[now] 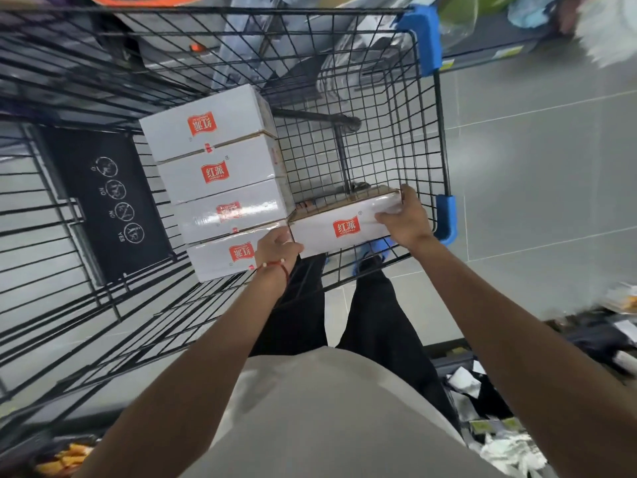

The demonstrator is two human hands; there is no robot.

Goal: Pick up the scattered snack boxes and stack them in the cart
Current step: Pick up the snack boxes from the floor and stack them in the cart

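We clasp a snack box in the cart, left grip and right grip curled round its ends; four boxes just beside the left grip.

Grey tiled floor with thin pale joints extends to the right. Black trousers stand on it, ending in a blue shoe; a pale grey shirt fills the lower centre. Red string bracelet with white beads, worn at the left wrist. Lower right: crumpled white papers among dark clutter. Lower left: blurred orange packets. Top right: grey store shelf edge — goods above it blurred.
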